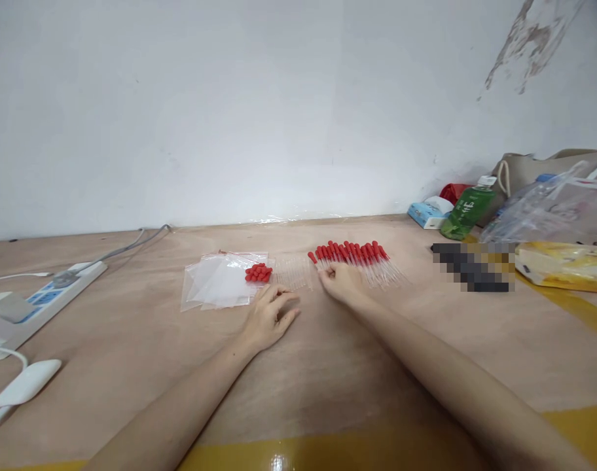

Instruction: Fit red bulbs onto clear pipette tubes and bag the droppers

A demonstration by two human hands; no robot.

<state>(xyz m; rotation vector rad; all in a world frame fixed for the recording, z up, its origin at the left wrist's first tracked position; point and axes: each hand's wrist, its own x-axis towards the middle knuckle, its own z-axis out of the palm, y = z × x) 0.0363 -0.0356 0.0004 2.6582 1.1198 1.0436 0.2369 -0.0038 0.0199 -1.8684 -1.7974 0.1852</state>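
My right hand [343,281] pinches a glass dropper, whose red rubber bulb [312,258] points up and left past the fingertips. Just right of and behind that hand lies a row of droppers [360,252], red bulbs toward the wall and clear tips toward me. My left hand [269,317] rests on the table, fingers apart and slightly bent, with nothing visible in it. Beyond its fingers, a small pile of loose red bulbs [258,273] lies on the edge of several clear plastic bags [215,281]. Bare clear glass tubes [291,271] lie side by side between the pile and my right hand.
At the left are a white power strip [43,301], a grey cable [126,247] and a white plug-like device [31,381]. Toward the back right stand a green bottle [468,209], a blue tissue pack [429,212] and plastic bags [548,209]. A blurred dark object [470,267] lies nearer.
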